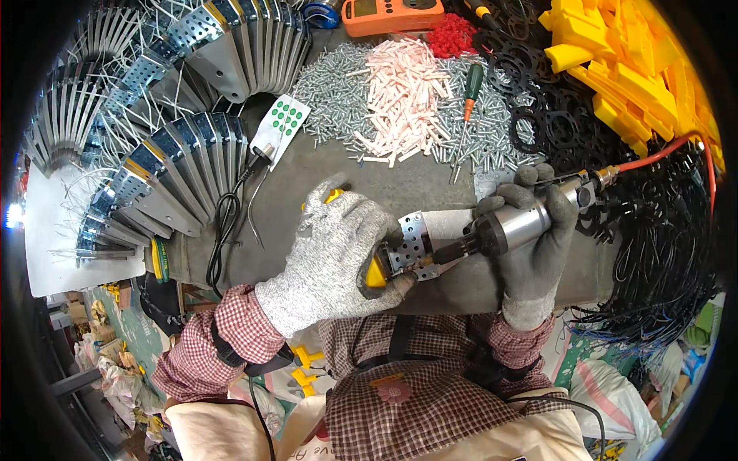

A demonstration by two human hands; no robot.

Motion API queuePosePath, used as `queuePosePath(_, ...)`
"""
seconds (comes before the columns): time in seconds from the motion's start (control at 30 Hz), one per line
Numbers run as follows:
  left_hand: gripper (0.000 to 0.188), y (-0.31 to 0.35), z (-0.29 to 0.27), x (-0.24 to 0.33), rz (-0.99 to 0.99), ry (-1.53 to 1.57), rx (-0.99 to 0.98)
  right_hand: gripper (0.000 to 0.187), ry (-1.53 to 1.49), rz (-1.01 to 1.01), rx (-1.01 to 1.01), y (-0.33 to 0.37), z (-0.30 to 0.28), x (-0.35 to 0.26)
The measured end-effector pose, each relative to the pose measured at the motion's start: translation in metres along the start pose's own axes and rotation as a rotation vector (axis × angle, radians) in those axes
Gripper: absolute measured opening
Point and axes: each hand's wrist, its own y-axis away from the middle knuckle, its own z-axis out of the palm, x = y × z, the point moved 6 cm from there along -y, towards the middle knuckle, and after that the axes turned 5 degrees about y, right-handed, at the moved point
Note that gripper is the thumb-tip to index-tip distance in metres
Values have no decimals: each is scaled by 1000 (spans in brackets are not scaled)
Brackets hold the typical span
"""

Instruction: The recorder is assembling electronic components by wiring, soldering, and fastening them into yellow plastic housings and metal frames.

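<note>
Gloved hands drive a power screwdriver into a perforated metal bracket at frame centre.

A white card with green dots (281,120) lies upper centre-left, beside the stacked metal brackets (184,146). The left hand (334,257) is clenched around the perforated bracket (409,244) and a yellow part (376,270). The right hand (530,238) grips the silver screwdriver (503,229), whose long axis runs from upper right down-left, tip pointing left into the bracket between both hands, above the grey surface (400,188).
</note>
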Motion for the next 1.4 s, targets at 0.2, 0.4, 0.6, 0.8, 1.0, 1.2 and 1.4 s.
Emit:
queuePosePath(0.2,56,-1,-1,4,-21,-43,-16,12,107,-22,-51,1,-1,8)
queuePosePath(0.4,62,-7,0,10,-24,-71,-38,23,179,-49,-21,5,1,10)
queuePosePath(0.6,47,-9,-1,8,-31,-18,-15,33,281,-58,51,2,11,7)
queuePosePath(0.8,23,-10,1,4,-98,22,119,32,287,-165,20,-6,12,1)
queuePosePath(1.0,24,-9,0,2,-93,48,130,29,334,-159,-38,-6,17,2)
queuePosePath(1.2,26,-7,-5,-2,-101,87,106,35,382,-186,-119,-8,22,4)
queuePosePath(1.4,33,-5,-7,-4,-40,86,81,50,430,-111,-196,-6,24,-3)
